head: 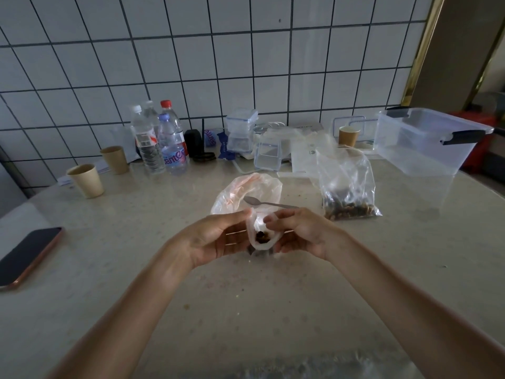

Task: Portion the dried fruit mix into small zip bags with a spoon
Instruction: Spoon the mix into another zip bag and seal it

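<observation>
A small clear zip bag (262, 236) with some dark dried fruit at its bottom is held between both hands just above the table. My left hand (218, 237) pinches its left top edge. My right hand (297, 231) pinches the right edge and also holds a metal spoon (266, 204), whose empty bowl points left. Behind them a crumpled plastic bag (246, 192) with pink print lies on the table. A larger clear bag of dried fruit mix (348, 192) stands to the right.
A phone (27, 254) lies at the left. Paper cups (86, 180), water bottles (161, 140), small lidded boxes (241, 129) and a large clear storage tub (426, 143) line the back by the tiled wall.
</observation>
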Motion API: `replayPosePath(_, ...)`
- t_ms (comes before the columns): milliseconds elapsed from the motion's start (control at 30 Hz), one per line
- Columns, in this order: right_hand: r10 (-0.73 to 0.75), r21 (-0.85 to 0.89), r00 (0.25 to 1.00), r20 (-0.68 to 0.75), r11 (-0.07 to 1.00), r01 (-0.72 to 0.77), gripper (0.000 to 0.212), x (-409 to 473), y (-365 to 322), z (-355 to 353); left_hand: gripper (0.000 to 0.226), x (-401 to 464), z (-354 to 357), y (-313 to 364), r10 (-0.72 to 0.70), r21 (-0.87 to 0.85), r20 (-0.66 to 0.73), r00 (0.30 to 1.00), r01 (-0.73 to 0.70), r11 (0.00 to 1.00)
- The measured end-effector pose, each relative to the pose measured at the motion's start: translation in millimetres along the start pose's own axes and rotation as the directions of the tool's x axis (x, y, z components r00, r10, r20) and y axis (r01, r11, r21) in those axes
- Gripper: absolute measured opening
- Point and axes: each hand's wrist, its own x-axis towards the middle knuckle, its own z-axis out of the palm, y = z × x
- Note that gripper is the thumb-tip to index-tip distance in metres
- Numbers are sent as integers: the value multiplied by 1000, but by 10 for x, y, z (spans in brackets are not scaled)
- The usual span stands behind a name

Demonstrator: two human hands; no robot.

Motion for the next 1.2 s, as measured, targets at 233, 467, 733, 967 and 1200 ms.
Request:
replayPosePath(233,-393,-277,879,-270,906,319,41,-6,42,112,13,20,116,40,123,126,-218,968,-97,987)
replayPosePath(467,-707,-831,677,-202,489,263,15,-87,8,126,21,31,87,77,672,777,-326,665,-216,591)
replayPosePath(733,-110,140,994,1,984,109,29,-192,-260,-56,20,-76,62,212,203,253,-192,960,-151,956)
replayPosePath(967,-197,429,969,151,896,115,32,-176,-124,-260,51,-89,-142,163,147,-248,104,984,-118,962)
replayPosePath(1200,-245,257,970,1,937,236,17,-183,-153,-154,60,-115,-99,128,235,-193,109,966,-212,958)
